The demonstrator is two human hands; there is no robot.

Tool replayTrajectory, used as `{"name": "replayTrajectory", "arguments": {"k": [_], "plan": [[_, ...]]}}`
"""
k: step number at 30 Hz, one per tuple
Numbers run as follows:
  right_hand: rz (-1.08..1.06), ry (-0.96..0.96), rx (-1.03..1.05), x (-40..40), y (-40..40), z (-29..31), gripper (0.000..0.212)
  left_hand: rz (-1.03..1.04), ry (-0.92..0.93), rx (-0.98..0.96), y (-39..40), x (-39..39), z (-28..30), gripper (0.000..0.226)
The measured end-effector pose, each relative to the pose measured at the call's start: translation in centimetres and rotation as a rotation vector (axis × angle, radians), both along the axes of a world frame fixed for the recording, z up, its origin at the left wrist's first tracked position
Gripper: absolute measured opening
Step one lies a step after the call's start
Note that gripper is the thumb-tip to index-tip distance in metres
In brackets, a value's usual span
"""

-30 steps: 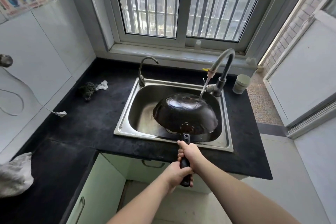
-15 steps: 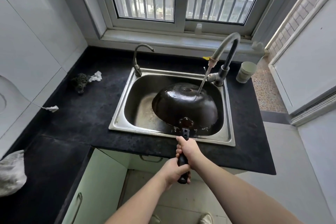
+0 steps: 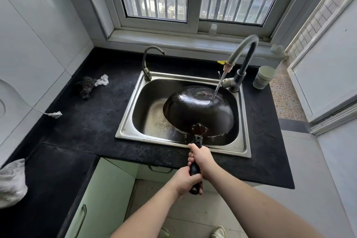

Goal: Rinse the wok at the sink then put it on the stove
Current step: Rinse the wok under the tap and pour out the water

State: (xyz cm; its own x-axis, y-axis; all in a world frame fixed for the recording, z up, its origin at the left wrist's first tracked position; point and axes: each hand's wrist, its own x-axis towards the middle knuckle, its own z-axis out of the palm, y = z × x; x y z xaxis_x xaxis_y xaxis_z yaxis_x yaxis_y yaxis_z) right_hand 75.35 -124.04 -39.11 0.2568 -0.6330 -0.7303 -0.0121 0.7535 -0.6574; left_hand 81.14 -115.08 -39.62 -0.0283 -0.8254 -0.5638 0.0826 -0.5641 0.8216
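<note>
A black wok [image 3: 197, 110] hangs upside down over the steel sink [image 3: 131, 131], its wet rounded underside facing me. Water from the tall curved tap [image 3: 242, 50] streams onto the wok's far right side. Its long dark handle points back toward me over the sink's front rim. My right hand [image 3: 201, 157] grips the handle closer to the wok, and my left hand [image 3: 186, 180] grips the handle's end. The stove is not in view.
A black counter [image 3: 87, 121] surrounds the sink. A steel scourer and white scrap [image 3: 88, 85] lie at back left, a pale cup [image 3: 263, 77] at back right, a small second tap [image 3: 148, 62] at the sink's left corner, a bag [image 3: 11, 181] at far left.
The wok has sunk a little lower into the sink and the water now lands further to its right side. Both hands keep their grip on the handle.
</note>
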Motion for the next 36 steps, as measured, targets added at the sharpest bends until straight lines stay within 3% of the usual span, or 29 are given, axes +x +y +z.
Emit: {"name": "replayTrajectory", "arguments": {"k": [36], "plan": [[-0.081, 0.039, 0.057, 1.0, 1.1, 0.7, 0.025, -0.020, 0.052, 0.062, 1.0, 1.3, 1.5, 0.013]]}}
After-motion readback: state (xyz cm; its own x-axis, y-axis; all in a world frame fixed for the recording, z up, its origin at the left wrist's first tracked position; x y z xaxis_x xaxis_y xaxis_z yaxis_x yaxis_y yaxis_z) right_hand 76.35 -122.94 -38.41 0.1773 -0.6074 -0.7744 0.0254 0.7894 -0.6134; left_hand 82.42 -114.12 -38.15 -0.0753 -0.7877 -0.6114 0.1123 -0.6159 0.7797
